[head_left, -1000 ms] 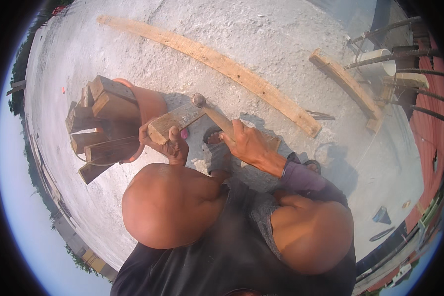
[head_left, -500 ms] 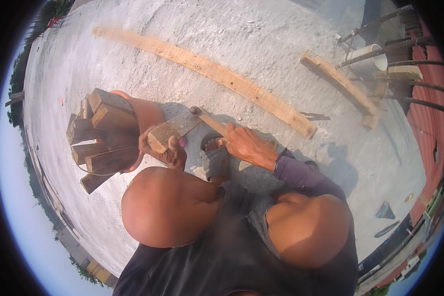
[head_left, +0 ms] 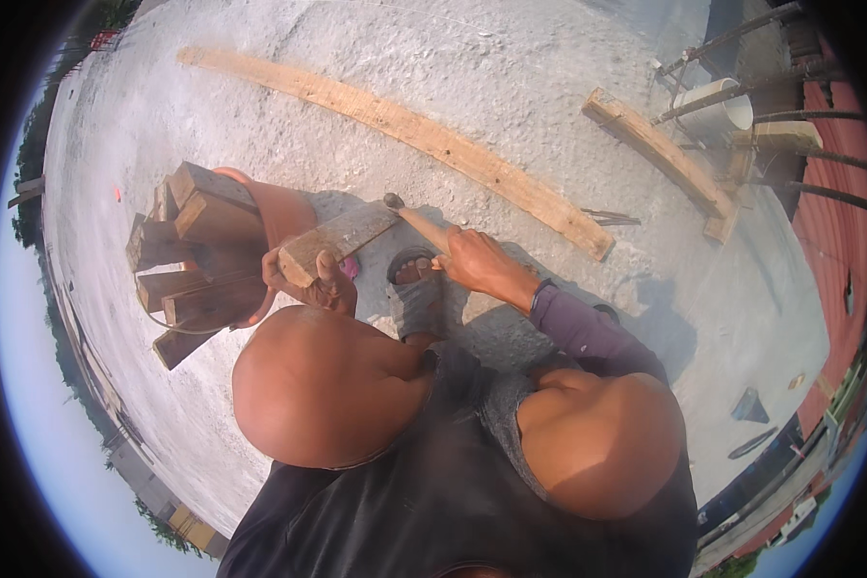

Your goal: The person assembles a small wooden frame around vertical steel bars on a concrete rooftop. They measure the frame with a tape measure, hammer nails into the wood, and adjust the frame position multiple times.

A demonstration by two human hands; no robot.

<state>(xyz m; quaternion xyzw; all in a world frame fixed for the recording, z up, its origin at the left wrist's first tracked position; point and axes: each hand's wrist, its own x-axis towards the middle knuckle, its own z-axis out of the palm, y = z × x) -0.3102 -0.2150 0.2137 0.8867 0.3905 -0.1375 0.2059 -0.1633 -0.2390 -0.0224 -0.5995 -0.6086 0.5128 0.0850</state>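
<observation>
My left hand [head_left: 329,289] is wrapped round the near end of a short wooden block [head_left: 345,237], which slants away to the right above the ground. In my right hand [head_left: 484,262] is a hammer [head_left: 420,225], held by its wooden handle. Its small dark head is at the block's far end; whether they touch I cannot tell. A pinkish-purple thing [head_left: 350,267] shows just beside the block, partly hidden. Beside my left hand, an orange bucket [head_left: 287,210] leans with several wood offcuts [head_left: 223,220] sticking out of it.
A long plank [head_left: 405,127] lies across the pale, rough ground ahead. To the right are a shorter timber [head_left: 660,152], a white pipe [head_left: 727,108] and several protruding rusty bars [head_left: 775,96]. My sandalled foot [head_left: 414,270] is below the hammer, between my bent knees.
The hammer head has shifted slightly away and to the right, along with the block's far end. Both hands keep their holds, and the whole view has moved a little.
</observation>
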